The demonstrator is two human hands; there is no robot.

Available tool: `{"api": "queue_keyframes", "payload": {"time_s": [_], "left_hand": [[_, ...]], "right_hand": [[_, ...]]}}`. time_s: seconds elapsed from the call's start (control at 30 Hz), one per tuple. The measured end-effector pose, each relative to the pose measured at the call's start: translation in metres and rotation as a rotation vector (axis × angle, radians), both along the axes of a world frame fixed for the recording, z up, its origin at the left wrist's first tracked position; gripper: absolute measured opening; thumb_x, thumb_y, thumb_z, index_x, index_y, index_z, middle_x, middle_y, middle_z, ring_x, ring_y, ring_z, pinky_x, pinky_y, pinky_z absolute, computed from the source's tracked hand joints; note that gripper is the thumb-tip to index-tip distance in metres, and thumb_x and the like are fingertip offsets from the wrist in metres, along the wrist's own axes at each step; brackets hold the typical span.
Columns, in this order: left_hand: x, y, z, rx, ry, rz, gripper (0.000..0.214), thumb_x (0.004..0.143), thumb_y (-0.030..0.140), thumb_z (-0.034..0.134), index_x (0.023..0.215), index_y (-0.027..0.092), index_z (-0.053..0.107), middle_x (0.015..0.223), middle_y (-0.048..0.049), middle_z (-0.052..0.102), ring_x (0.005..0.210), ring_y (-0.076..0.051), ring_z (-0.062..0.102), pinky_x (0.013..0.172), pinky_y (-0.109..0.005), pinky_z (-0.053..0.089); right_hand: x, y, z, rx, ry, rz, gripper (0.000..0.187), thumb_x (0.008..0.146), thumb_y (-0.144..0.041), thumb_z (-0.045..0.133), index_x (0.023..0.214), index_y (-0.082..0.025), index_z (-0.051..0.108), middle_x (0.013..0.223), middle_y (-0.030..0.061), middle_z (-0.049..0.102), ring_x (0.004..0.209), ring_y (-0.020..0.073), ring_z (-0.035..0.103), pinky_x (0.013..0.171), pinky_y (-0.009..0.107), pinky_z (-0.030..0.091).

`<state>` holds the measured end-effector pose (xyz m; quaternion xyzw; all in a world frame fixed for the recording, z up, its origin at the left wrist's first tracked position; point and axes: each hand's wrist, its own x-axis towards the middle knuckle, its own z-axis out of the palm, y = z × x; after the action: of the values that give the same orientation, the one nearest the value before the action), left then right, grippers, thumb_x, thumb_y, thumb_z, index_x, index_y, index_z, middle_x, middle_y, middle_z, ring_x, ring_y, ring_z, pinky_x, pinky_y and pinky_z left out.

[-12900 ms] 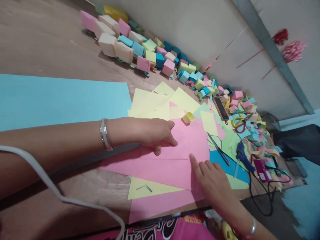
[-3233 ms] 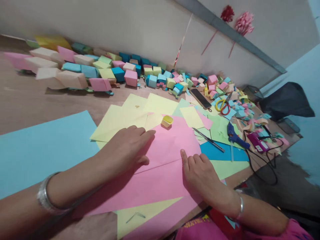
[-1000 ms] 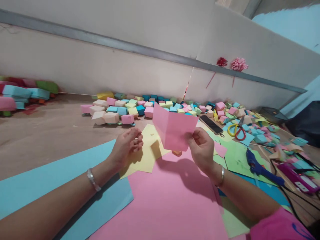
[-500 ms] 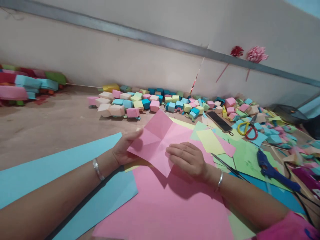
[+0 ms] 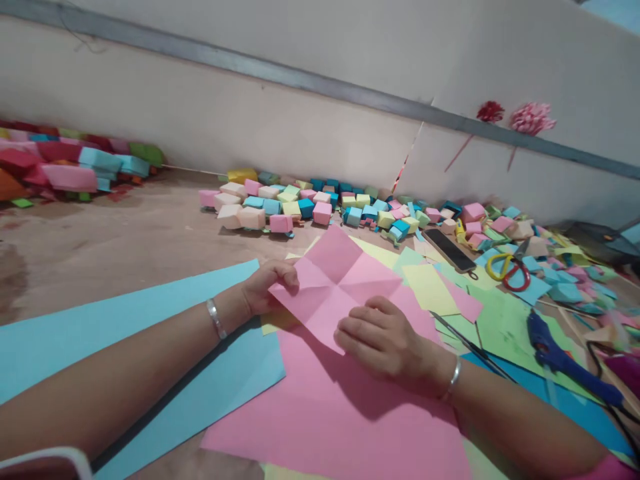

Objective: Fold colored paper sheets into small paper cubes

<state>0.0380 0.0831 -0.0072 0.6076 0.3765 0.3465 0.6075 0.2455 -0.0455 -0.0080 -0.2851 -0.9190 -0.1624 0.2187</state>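
A square of pink paper (image 5: 336, 283) with crossing creases is held up and tilted above a larger pink sheet (image 5: 350, 427). My left hand (image 5: 273, 285) grips its left corner, thumb on top and the other fingers underneath. Across the near right edge lies my right hand (image 5: 380, 337), its fingers curled over the paper and the thumb hidden. Light blue sheets (image 5: 200, 407) lie under my left forearm. To the right of my right hand are a yellow paper piece (image 5: 431, 289) and a dark pointed metal tool (image 5: 467, 343).
Small folded paper boxes (image 5: 323, 213) line the wall, with more colourful ones (image 5: 70, 177) at far left. A phone (image 5: 450, 251), scissors (image 5: 510, 268) and a blue glue gun (image 5: 560, 357) with its cord lie at right. Two pompom flowers (image 5: 533, 119) stand against the wall rail.
The pink square has opened flatter, showing its crossed creases. My left thumb has bent over its corner, and my right fingers have curled at its near edge. The view has shifted left.
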Motion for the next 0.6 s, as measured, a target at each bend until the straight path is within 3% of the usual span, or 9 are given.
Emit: {"api": "queue_keyframes", "payload": {"time_s": [0.03,0.1,0.2,0.37,0.47,0.53,0.6], "left_hand": [[-0.002,0.001,0.002,-0.070,-0.010,-0.095,0.017,0.052,0.019,0.061,0.065,0.016,0.071,0.064,-0.0095,0.070,0.057,-0.029,0.066,0.051,-0.045,0.054],[-0.005,0.002,0.005,-0.255,-0.075,-0.420,0.035,0.053,0.018,0.066,0.087,0.018,0.074,0.089,-0.0109,0.074,0.082,-0.033,0.069,0.065,-0.044,0.056],[-0.004,0.002,0.005,-0.128,-0.068,-0.537,0.061,0.055,0.017,0.075,0.115,0.021,0.068,0.105,-0.0107,0.071,0.099,-0.030,0.065,0.076,-0.039,0.053],[0.009,-0.003,-0.008,0.173,0.076,-0.336,0.072,0.062,0.014,0.072,0.132,0.020,0.056,0.092,-0.0061,0.067,0.083,-0.018,0.063,0.072,-0.030,0.050],[0.013,-0.008,-0.011,0.367,0.195,-0.172,0.074,0.065,0.017,0.070,0.136,0.019,0.050,0.107,-0.0097,0.063,0.087,-0.019,0.061,0.072,-0.032,0.052],[0.014,-0.013,-0.006,0.626,0.285,-0.048,0.063,0.068,0.020,0.069,0.129,0.020,0.056,0.122,-0.0123,0.056,0.104,-0.024,0.056,0.082,-0.037,0.051],[0.014,-0.022,0.002,0.918,0.371,-0.033,0.038,0.073,0.023,0.066,0.111,0.021,0.066,0.121,-0.0116,0.056,0.111,-0.027,0.052,0.090,-0.041,0.047]], "right_hand": [[-0.004,-0.004,0.001,-0.036,-0.013,0.027,0.011,0.089,-0.009,0.053,0.088,-0.017,0.061,0.076,0.0023,0.066,0.071,0.0140,0.057,0.061,0.032,0.035],[-0.013,-0.014,0.003,-0.117,-0.032,0.085,0.013,0.089,-0.010,0.053,0.081,-0.017,0.061,0.066,0.0010,0.060,0.060,0.0135,0.048,0.054,0.032,0.030],[-0.022,-0.024,0.002,-0.261,-0.032,0.108,0.017,0.088,-0.009,0.052,0.076,-0.016,0.061,0.060,-0.0001,0.054,0.055,0.0129,0.043,0.052,0.030,0.029],[-0.022,-0.024,-0.008,-0.624,0.031,-0.040,0.023,0.094,-0.026,0.054,0.076,-0.017,0.065,0.069,0.0024,0.061,0.063,0.0129,0.052,0.057,0.026,0.037],[-0.017,-0.021,-0.009,-0.781,0.081,-0.129,0.026,0.093,-0.031,0.055,0.076,-0.016,0.066,0.070,0.0029,0.063,0.066,0.0131,0.056,0.060,0.025,0.038],[-0.014,-0.019,-0.005,-0.821,0.068,-0.184,0.023,0.093,-0.028,0.055,0.078,-0.015,0.066,0.073,0.0041,0.065,0.067,0.0136,0.057,0.060,0.026,0.038],[-0.011,-0.017,0.003,-0.851,0.023,-0.240,0.020,0.092,-0.024,0.055,0.079,-0.014,0.066,0.075,0.0053,0.067,0.066,0.0135,0.056,0.059,0.026,0.035]]}}
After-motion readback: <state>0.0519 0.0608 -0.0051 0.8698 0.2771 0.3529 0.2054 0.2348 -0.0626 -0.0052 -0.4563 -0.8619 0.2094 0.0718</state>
